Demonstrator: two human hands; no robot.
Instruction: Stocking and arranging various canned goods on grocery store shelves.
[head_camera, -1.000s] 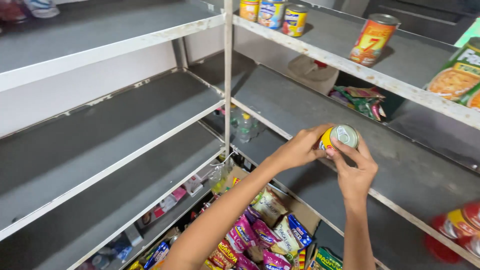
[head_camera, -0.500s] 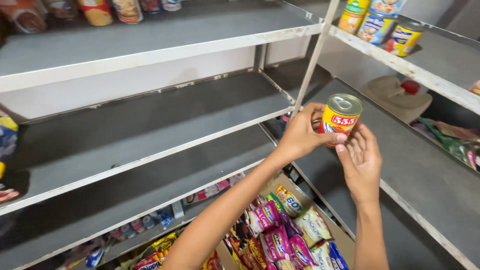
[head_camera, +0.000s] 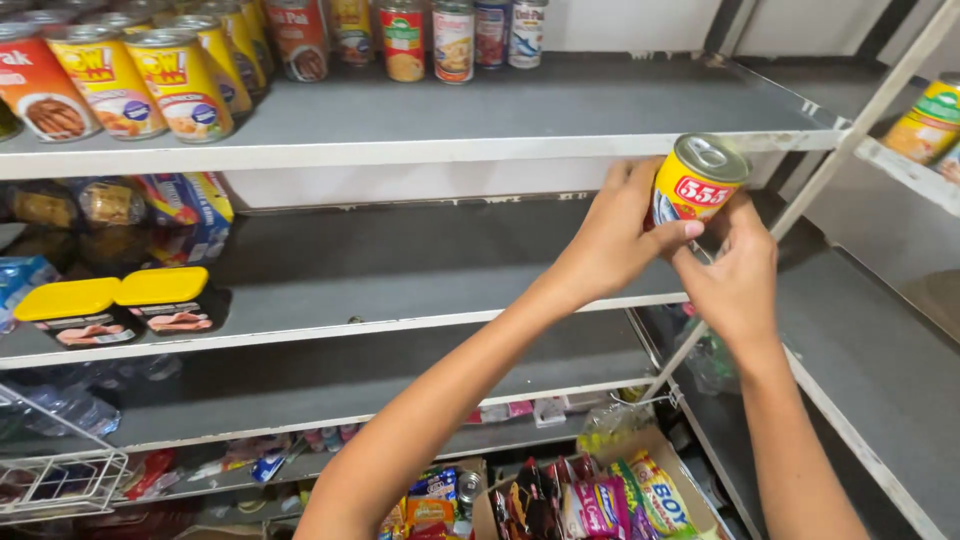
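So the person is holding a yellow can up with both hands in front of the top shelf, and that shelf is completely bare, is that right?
Not quite. The head view shows the left hand and right hand holding the yellow can before the top shelf, but that shelf is not bare: a row of cans stands along its left and back.

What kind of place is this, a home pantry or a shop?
Most likely a small grocery shop. Grey metal shelves carry rows of tinned food, a box of snack packets sits below, and both hands, left hand and right hand, hold a yellow can.
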